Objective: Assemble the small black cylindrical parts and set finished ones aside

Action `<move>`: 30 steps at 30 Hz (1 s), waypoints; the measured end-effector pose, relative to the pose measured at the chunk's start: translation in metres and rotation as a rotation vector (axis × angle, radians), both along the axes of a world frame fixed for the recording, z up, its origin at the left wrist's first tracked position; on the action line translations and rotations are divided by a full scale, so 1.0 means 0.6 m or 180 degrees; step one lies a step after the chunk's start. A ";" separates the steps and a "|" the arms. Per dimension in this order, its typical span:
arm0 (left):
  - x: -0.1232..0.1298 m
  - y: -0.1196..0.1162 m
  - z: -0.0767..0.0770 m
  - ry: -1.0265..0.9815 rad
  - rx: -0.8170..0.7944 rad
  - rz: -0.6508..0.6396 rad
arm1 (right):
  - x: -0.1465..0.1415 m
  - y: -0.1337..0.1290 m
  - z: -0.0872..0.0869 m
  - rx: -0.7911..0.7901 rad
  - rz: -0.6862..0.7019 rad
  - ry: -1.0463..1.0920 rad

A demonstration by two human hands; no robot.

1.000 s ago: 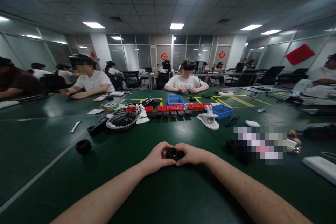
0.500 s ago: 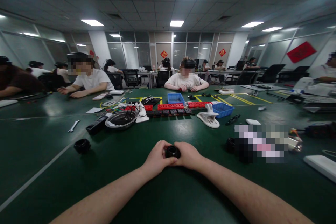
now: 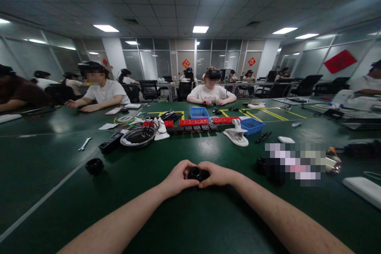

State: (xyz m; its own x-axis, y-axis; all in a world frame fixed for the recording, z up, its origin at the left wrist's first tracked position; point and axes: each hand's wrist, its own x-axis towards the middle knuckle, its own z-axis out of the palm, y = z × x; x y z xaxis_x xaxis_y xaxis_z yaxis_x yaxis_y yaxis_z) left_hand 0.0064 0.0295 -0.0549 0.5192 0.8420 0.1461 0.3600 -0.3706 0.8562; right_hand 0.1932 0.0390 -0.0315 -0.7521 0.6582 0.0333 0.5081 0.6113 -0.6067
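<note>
A small black round part with a hole in its top (image 3: 195,173) is between my two hands, at the middle front of the green table. My left hand (image 3: 181,177) is closed round its left side, thumb in front. On the other side my right hand (image 3: 218,174) curls its fingers and thumb about the part's right end, where a dark portion shows. The fingertips behind are partly hidden. Off to the left stands a similar black ring-shaped part (image 3: 94,166), apart from both hands.
A wrench (image 3: 85,144), a round metal tray (image 3: 125,143) with cables, a white clip stand (image 3: 236,137) and red power strips (image 3: 193,122) lie ahead. Blue bins (image 3: 252,126) stand beyond. A white box (image 3: 363,191) is at the right. A person (image 3: 212,93) sits opposite.
My right hand has drawn slightly to the right, and more of the dark part shows between its fingers and thumb. The left hand keeps its hold; the view has tilted slightly.
</note>
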 end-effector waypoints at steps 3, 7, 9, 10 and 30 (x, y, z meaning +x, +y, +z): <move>0.000 -0.001 -0.001 -0.0008 -0.0006 0.0000 | 0.002 0.003 0.000 -0.0190 0.0032 0.0051; 0.000 -0.002 0.000 -0.0007 -0.0013 0.0005 | 0.002 0.003 -0.002 -0.0249 -0.0012 0.0094; -0.001 -0.003 0.003 0.0013 -0.0030 0.0005 | 0.002 0.003 -0.003 -0.0252 -0.0034 0.0093; 0.000 -0.004 0.004 0.0020 -0.0033 0.0008 | 0.001 0.003 -0.003 -0.0243 -0.0050 0.0086; 0.004 -0.004 0.002 0.0086 0.0096 0.0104 | -0.014 -0.012 -0.007 0.0492 -0.0482 -0.0275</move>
State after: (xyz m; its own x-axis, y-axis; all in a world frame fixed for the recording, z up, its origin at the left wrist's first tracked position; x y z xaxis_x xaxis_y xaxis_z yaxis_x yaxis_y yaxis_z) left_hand 0.0088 0.0271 -0.0536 0.4957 0.8540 0.1580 0.3952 -0.3838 0.8346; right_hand 0.1846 0.0317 -0.0356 -0.6495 0.7559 0.0822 0.6471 0.6063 -0.4622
